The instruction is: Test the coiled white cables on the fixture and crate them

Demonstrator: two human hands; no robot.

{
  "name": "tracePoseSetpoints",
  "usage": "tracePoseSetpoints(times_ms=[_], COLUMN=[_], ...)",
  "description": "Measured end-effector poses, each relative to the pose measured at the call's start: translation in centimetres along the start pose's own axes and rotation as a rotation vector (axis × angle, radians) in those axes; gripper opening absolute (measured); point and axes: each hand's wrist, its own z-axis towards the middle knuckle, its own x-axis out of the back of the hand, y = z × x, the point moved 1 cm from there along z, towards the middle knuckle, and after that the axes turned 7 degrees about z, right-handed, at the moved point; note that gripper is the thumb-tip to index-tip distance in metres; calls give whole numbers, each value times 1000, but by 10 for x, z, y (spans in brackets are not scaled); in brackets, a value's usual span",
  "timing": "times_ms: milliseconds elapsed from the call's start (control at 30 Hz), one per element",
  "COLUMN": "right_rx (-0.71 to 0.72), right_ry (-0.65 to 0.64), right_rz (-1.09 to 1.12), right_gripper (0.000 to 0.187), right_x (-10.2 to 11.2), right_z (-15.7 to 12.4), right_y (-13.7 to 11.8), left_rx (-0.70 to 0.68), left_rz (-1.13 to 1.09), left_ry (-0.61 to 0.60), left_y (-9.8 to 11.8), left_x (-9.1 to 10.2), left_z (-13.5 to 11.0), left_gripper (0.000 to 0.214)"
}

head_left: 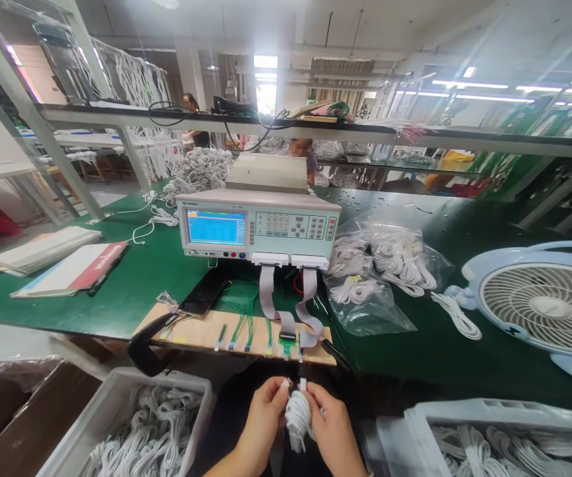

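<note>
Close to my body, below the bench edge, both hands hold one coiled white cable (298,419). My left hand (266,411) pinches a small white end of it between thumb and fingers. On the other side, my right hand (326,417) grips the other white connector end, which points up. The coil hangs between the two hands. Just beyond them lies a wooden board (191,333) with green wires, small connectors and a green circuit piece (287,344). Grey ribbon cables (267,291) run from that board up to a bench tester (261,225) with a lit blue screen.
A white bin (201,391) of coiled cables stands at left, another bin (418,424) at right. Bagged cables (400,255) and a blue fan (551,308) sit on the green bench right. Papers (67,268), a phone (206,293) and a black clamp (144,348) are left.
</note>
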Motion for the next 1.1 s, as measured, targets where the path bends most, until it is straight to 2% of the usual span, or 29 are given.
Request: tracePoseSetpoints(times_ms=[133, 267, 433, 600, 700, 800, 933, 1100], right_rx=[-23, -37, -87, -256, -206, -129, -118, -126], right_ry=[-77, -110, -64, 21, 11, -65, -132, -116], right_rz=[114, 165, 308, 639, 593, 480, 445, 469], right_gripper=[28, 28, 31, 34, 33, 33, 35, 31], right_x=[7, 9, -1, -13, -8, 1, 7, 6], right_z=[17, 29, 34, 34, 34, 31, 25, 20], right_y=[-5, -4, 6, 10, 5, 1, 1, 1], left_rx=[-7, -18, 46, 115, 132, 127, 81, -29], left_rz=[-33, 35, 167, 89, 62, 30, -48, -192], left_ry=[18, -33, -50, -78, -61, -40, 22, 94], left_y=[8, 12, 21, 39, 43, 38, 28, 19], left_x=[-5, 2, 18, 23, 19, 13, 3, -8], left_z=[2, 13, 21, 13, 10, 12, 16, 13], left_gripper=[36, 37, 40, 34, 31, 29, 29, 30])
